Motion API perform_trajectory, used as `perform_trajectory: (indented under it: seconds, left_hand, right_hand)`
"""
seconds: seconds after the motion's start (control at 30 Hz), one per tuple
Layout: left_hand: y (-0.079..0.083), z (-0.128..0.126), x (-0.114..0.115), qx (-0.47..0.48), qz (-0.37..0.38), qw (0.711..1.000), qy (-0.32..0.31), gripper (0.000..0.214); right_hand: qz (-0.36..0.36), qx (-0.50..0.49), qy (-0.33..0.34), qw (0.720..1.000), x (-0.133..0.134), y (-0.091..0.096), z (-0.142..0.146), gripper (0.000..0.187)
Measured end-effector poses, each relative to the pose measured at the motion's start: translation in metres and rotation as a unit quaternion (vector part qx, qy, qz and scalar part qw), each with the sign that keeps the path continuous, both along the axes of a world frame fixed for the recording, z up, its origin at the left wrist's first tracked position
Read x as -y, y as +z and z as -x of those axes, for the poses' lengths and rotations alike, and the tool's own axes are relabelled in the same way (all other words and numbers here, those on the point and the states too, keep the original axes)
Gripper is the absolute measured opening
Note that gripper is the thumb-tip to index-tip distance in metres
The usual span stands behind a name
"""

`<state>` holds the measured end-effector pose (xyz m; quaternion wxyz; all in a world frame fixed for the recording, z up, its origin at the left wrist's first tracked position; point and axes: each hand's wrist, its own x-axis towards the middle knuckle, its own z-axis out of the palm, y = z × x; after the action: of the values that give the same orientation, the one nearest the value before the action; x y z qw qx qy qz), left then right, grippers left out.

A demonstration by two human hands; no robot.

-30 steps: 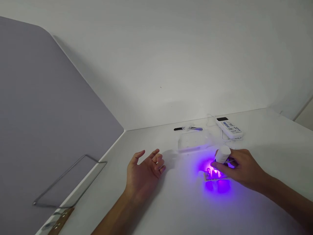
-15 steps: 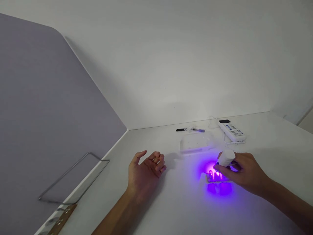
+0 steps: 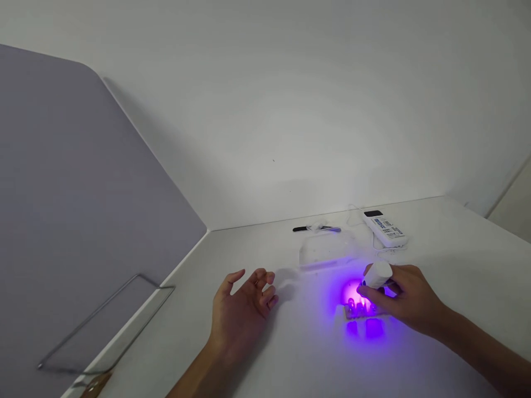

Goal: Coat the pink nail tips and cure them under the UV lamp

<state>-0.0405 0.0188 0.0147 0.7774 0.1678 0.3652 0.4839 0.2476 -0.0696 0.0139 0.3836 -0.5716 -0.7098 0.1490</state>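
Note:
My right hand (image 3: 404, 296) is closed around a small white UV lamp (image 3: 379, 275), which throws bright violet light down and to the left. Just under the lamp lies a low strip (image 3: 360, 313) with several small shiny pieces standing on it; the glare hides what they are. My left hand (image 3: 243, 309) rests palm up to the left of the lit patch, fingers loosely curled and apart, with nothing in it. Behind the strip sits a clear plastic tray or lid (image 3: 326, 249).
A white power bank-like device (image 3: 385, 229) with a black end and a thin white cable lies at the back right. A dark slim tool (image 3: 301, 229) lies near the wall. At left, a bent metal wire frame (image 3: 145, 326) crosses the table edge, beside a grey panel (image 3: 83, 193).
The whole view has shifted, so most things appear slightly lower and to the left. Over the strip, the lamp's glow has moved a little. My left hand stays loosely open.

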Motion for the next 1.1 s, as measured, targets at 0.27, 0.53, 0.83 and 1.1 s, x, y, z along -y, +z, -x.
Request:
perform_trajectory:
  seconds: [0.27, 0.53, 0.83, 1.1]
  left_hand:
    - [0.0036, -0.0023, 0.0001, 0.033, 0.002, 0.999, -0.019, 0.020]
    - [0.0003, -0.0013, -0.0036, 0.049, 0.002, 0.998, -0.030, 0.023]
    - [0.0051, -0.0041, -0.0010, 0.025, 0.014, 1.000, -0.006, 0.025]
    - [0.0056, -0.0043, 0.0004, 0.019, 0.017, 1.000, -0.010, 0.020]
  right_hand:
    - [-0.001, 0.003, 0.007, 1.000, 0.0018, 0.0024, 0.0011, 0.035]
    - [0.002, 0.017, 0.000, 1.000, 0.0006, 0.0017, 0.0021, 0.037]
    - [0.050, -0.001, 0.005, 0.999, 0.0030, 0.0003, 0.0013, 0.035]
    - [0.029, 0.004, 0.004, 1.000, 0.0022, 0.0026, 0.0026, 0.036]
